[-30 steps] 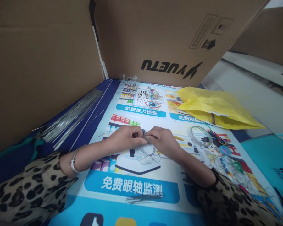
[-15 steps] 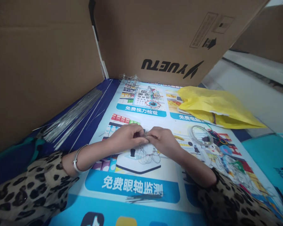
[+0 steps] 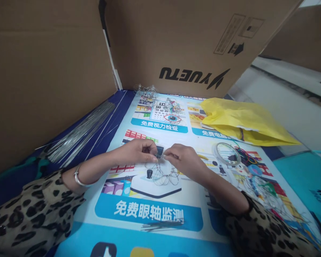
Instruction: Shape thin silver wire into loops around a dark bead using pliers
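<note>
A ring of thin silvery wire bent into petal-like loops (image 3: 168, 182) hangs below my fingertips, over the printed sheet. My right hand (image 3: 186, 159) pinches the top of this wire ring between thumb and forefinger. Just to the left, my left hand (image 3: 139, 151) is closed in a pinch at the same upper edge, its thumb and forefinger close to the wire; the exact contact is too fine to make out. A small gap separates the two hands.
A bundle of straight wires (image 3: 82, 132) lies at left, short dark wires (image 3: 163, 225) in front. At right are a wire coil (image 3: 227, 153), tangled coloured wirework (image 3: 267, 189) and a yellow bag (image 3: 246, 121). More wirework (image 3: 172, 105) lies behind. Cardboard (image 3: 176, 43) walls the back.
My left hand has shifted slightly left, opening a gap between the hands. The wire ring has turned a little, and its loops show more fully. My right hand has barely moved.
</note>
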Demonstrator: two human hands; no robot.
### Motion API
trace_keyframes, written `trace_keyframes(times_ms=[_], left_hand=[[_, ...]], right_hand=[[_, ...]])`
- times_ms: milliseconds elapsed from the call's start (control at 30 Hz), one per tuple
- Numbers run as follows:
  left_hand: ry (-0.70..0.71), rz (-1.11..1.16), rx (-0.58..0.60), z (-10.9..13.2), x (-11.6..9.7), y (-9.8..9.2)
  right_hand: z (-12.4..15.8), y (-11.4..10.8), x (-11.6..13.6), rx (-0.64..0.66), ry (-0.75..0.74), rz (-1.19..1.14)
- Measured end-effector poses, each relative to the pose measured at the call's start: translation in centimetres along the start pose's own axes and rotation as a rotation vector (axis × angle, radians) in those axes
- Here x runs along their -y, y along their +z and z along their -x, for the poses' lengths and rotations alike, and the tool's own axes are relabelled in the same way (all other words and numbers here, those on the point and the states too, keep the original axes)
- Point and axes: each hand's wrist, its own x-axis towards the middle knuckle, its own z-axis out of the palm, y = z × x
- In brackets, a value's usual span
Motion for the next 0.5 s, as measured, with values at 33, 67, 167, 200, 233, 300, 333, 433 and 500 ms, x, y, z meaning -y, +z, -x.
trace_keyframes(times_ms=[33, 67, 167, 200, 233, 300, 333, 433, 500], left_hand=[[-0.004, 0.002, 0.017, 0.0, 0.1, -0.2], [-0.005, 0.002, 0.033, 0.0, 0.2, -0.3], [-0.002, 0.002, 0.072, 0.0, 0.3, -0.7], [-0.003, 0.001, 0.083, 0.0, 0.3, -0.8], [-0.007, -0.001, 0.093, 0.0, 0.3, -0.9], [-0.012, -0.002, 0.114, 0.0, 0.3, -1.0], [-0.01, 0.002, 0.123, 0.0, 0.3, -1.1], [-0.015, 0.02, 0.144, 0.0, 0.3, -1.3], [-0.034, 0.047, 0.148, 0.0, 0.3, -1.4]], right_hand=[[0.0, -0.1, 0.0, 0.003, 0.002, 0.009], [0.0, -0.1, 0.0, 0.009, 0.006, 0.019], [0.1, -0.3, 0.1, 0.025, 0.014, 0.044], [0.1, -0.3, 0.1, 0.027, 0.014, 0.048], [0.1, -0.3, 0.1, 0.027, 0.013, 0.049], [0.2, -0.3, 0.0, 0.019, 0.007, 0.047], [0.3, -0.3, 0.0, 0.015, 0.005, 0.047], [0.5, -0.3, -0.2, 0.008, 0.015, 0.044], [0.6, -0.4, -0.4, -0.001, 0.03, 0.036]])
